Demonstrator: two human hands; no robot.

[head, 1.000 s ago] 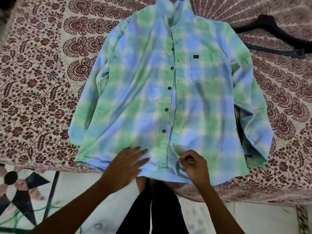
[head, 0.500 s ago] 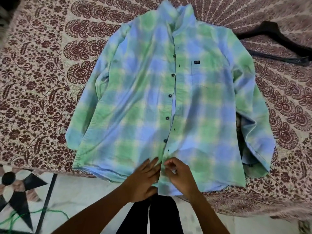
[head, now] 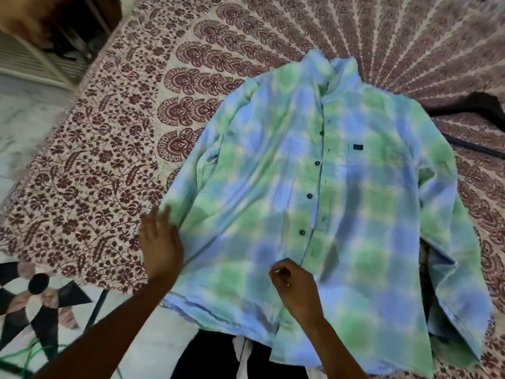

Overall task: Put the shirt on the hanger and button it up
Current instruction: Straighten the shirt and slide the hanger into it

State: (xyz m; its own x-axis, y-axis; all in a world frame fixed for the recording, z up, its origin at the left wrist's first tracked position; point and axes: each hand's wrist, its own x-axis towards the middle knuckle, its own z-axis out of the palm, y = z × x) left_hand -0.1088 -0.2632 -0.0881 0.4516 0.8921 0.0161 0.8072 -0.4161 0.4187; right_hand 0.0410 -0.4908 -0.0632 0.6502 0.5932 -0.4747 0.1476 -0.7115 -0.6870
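A green and blue checked shirt [head: 341, 203] lies front up on the bed, collar at the far end, its hem hanging over the near edge. Dark buttons run down the placket. My left hand [head: 161, 242] lies flat, fingers straight, on the shirt's left sleeve near the cuff. My right hand [head: 293, 285] has its fingers curled and pinches the fabric at the lower placket. A black hanger [head: 481, 105] lies on the bed past the shirt's right shoulder, partly cut off by the frame edge.
A patterned maroon and cream bedspread [head: 109, 160] covers the bed. Tiled floor [head: 41, 296] with a black star pattern shows at the lower left. My dark trousers [head: 218, 356] stand against the bed's near edge.
My left hand has moved from the placket out to the left sleeve. My right hand stays at the lower placket. The view has shifted, so the shirt now sits further right.
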